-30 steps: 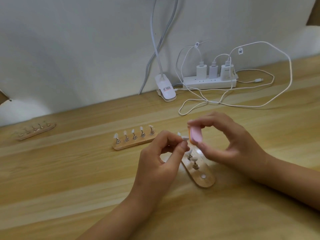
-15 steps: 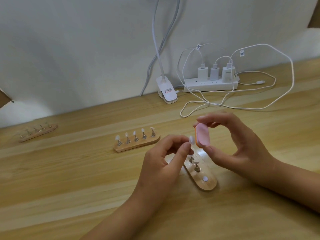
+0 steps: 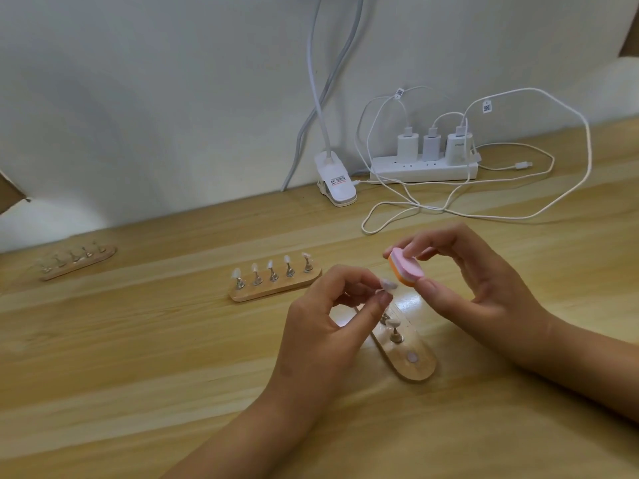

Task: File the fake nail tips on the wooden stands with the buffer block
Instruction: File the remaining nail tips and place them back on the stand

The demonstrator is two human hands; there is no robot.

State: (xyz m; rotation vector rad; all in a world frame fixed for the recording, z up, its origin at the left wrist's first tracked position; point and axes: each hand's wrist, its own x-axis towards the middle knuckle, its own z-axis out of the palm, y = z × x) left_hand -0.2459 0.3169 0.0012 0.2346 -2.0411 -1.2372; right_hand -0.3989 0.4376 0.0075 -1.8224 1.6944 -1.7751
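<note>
Tipped from near upright half a second ago, the pink-faced, orange-backed buffer block [image 3: 405, 271] slants far-left to near-right, pinched by the right hand [image 3: 484, 288] over the near wooden stand [image 3: 416, 369], just beside the pale nail tip [image 3: 389, 284] the left hand [image 3: 321, 333] pinches; a five-tip stand [image 3: 276, 290] sits behind.

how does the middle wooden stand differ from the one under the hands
The middle stand lies crosswise; the near stand slants away. The middle stand carries five nail tips; the near stand has a bare spot at its near end. The left hand hides part of the near stand, none of the middle stand. Both are rounded light wood.
</note>
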